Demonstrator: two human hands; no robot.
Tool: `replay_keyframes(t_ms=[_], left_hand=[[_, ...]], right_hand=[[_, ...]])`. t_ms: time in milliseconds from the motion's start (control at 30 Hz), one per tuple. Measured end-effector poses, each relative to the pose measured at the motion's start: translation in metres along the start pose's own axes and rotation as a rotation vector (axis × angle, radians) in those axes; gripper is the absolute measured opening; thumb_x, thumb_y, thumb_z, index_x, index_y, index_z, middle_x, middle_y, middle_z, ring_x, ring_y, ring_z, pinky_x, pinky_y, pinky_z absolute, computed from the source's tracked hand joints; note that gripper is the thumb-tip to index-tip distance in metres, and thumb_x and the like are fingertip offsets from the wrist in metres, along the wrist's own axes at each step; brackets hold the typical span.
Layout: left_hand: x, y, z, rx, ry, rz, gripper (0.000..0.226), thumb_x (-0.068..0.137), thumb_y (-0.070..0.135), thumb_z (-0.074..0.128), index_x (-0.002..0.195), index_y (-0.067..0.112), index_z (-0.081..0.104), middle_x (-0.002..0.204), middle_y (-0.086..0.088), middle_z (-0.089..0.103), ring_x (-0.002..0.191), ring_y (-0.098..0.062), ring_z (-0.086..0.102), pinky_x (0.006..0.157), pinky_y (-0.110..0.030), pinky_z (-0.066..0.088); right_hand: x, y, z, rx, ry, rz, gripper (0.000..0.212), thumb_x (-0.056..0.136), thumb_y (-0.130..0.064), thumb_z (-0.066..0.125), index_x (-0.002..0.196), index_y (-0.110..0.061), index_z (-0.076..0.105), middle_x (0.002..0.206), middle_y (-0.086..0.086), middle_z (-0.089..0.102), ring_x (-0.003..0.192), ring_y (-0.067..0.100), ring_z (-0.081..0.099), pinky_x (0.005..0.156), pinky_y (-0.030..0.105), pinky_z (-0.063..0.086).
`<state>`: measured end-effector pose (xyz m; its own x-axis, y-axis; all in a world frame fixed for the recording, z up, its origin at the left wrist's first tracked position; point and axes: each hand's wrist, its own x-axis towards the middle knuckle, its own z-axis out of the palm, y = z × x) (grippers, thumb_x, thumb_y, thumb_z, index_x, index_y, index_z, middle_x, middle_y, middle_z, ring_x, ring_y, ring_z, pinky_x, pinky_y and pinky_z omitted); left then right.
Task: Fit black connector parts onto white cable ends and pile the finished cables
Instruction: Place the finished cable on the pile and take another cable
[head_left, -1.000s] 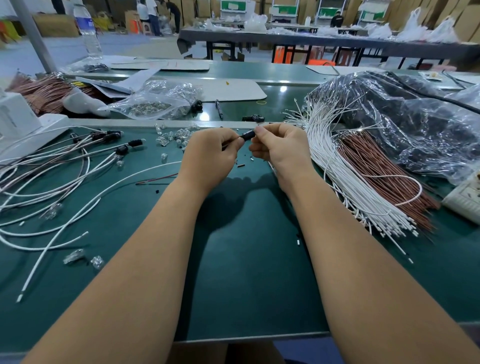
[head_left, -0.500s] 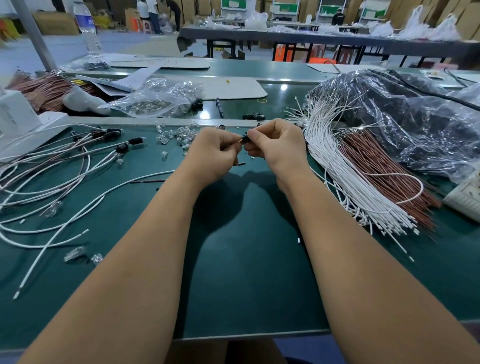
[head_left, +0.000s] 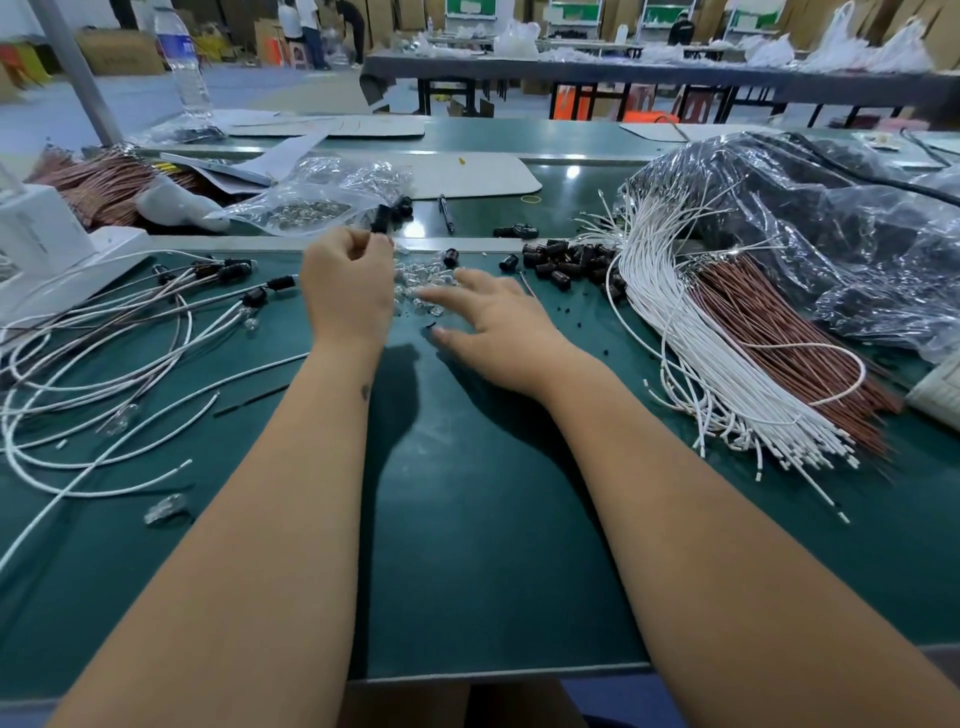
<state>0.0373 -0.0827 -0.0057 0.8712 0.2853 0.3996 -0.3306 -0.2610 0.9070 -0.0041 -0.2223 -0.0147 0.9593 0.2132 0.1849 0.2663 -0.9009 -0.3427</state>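
Note:
My left hand (head_left: 347, 283) is raised over the green mat (head_left: 493, 519), its fingers curled and pinching a black connector (head_left: 381, 222) that sticks up from the fingertips. My right hand (head_left: 493, 327) hovers flat, fingers spread, its tips over a scatter of small clear bulbs (head_left: 421, 278). Loose black connectors (head_left: 566, 262) lie in a heap just right of the hands. A thick bundle of bare white cables (head_left: 696, 364) fans out at the right. Cables with black connectors fitted (head_left: 156, 312) lie piled at the left.
Brown cables (head_left: 779, 332) lie beside the white bundle, under a dark plastic bag (head_left: 831, 234). A clear bag of bulbs (head_left: 322, 202), a pen (head_left: 447, 213) and a water bottle (head_left: 182, 62) sit behind. A white device (head_left: 47, 249) stands far left.
The hands, joined on the black connector before, have parted. My right hand let go and dropped right with fingers spread over the bulbs. My left hand keeps the connector.

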Motion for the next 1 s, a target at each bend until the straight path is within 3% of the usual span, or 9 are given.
replay_keyframes(t_ms=[67,133,233,300,500,633,700,833,1000], left_hand=[[0.0,-0.001,0.001,0.004,-0.022,-0.021,0.028,0.088,0.016,0.056,0.06,0.018,0.054,0.042,0.011,0.041,0.044,-0.01,0.031,0.05,-0.025,0.026],[-0.001,-0.003,0.002,0.017,-0.062,-0.023,0.028,0.087,0.016,0.056,0.059,0.012,0.054,0.037,0.012,0.037,0.043,-0.01,0.027,0.049,-0.026,0.024],[-0.005,-0.001,0.004,0.027,-0.136,0.001,0.024,0.085,0.014,0.056,0.075,-0.007,0.061,0.05,0.002,0.039,0.05,-0.016,0.029,0.052,-0.028,0.026],[-0.009,-0.001,0.005,0.068,-0.219,0.007,0.021,0.086,0.015,0.056,0.081,-0.004,0.065,0.056,-0.003,0.042,0.052,-0.016,0.033,0.055,-0.027,0.029],[-0.016,0.003,0.011,0.223,-0.425,0.104,0.018,0.097,0.019,0.053,0.087,0.011,0.065,0.057,0.004,0.045,0.051,-0.009,0.036,0.049,-0.023,0.029],[-0.019,0.003,0.01,0.199,-0.527,0.151,0.016,0.097,0.015,0.055,0.09,0.008,0.068,0.055,0.003,0.038,0.048,-0.01,0.029,0.045,-0.019,0.024],[-0.02,0.003,0.01,0.205,-0.563,0.169,0.016,0.097,0.015,0.055,0.091,0.008,0.068,0.055,0.003,0.036,0.048,-0.009,0.028,0.046,-0.019,0.023],[-0.02,0.003,0.01,0.206,-0.594,0.186,0.016,0.096,0.014,0.056,0.093,0.006,0.07,0.059,-0.001,0.04,0.056,-0.015,0.033,0.055,-0.027,0.025],[-0.02,0.001,0.01,0.209,-0.598,0.186,0.015,0.095,0.013,0.057,0.09,0.008,0.07,0.059,-0.002,0.044,0.058,-0.017,0.037,0.056,-0.027,0.027]], right_hand=[[0.001,0.0,0.004,-0.1,-0.064,-0.005,0.042,0.101,-0.041,0.038,0.143,-0.042,0.04,0.158,-0.005,0.026,0.143,0.022,0.021,0.114,0.04,0.015],[0.003,0.002,0.004,-0.103,-0.015,-0.032,0.038,0.102,-0.032,0.038,0.139,-0.038,0.049,0.152,-0.007,0.037,0.138,0.021,0.03,0.11,0.039,0.021],[0.003,0.003,0.0,-0.144,0.119,-0.094,0.034,0.098,-0.02,0.047,0.123,-0.035,0.064,0.129,-0.007,0.059,0.117,0.021,0.047,0.096,0.035,0.035],[0.002,0.006,-0.002,-0.123,0.18,-0.089,0.029,0.094,-0.016,0.054,0.112,-0.031,0.072,0.115,-0.005,0.065,0.107,0.023,0.049,0.092,0.035,0.038],[0.002,0.014,-0.006,0.412,0.441,0.166,0.014,0.085,-0.015,0.069,0.1,-0.017,0.07,0.082,-0.005,0.064,0.083,0.017,0.058,0.085,0.036,0.049],[-0.002,0.025,-0.016,0.781,0.519,0.271,0.004,0.088,-0.014,0.068,0.086,-0.015,0.066,0.08,0.0,0.066,0.076,0.011,0.061,0.073,0.019,0.051],[-0.004,0.027,-0.017,0.868,0.514,0.276,0.008,0.091,-0.015,0.065,0.084,-0.017,0.065,0.077,-0.001,0.067,0.074,0.009,0.06,0.066,0.012,0.049],[-0.003,0.028,-0.018,0.93,0.502,0.304,0.016,0.094,-0.017,0.061,0.079,-0.02,0.063,0.072,-0.004,0.065,0.072,0.009,0.059,0.07,0.018,0.049],[-0.005,0.028,-0.019,0.956,0.459,0.299,0.016,0.094,-0.018,0.061,0.08,-0.016,0.067,0.066,-0.006,0.062,0.061,0.002,0.055,0.055,0.008,0.042]])
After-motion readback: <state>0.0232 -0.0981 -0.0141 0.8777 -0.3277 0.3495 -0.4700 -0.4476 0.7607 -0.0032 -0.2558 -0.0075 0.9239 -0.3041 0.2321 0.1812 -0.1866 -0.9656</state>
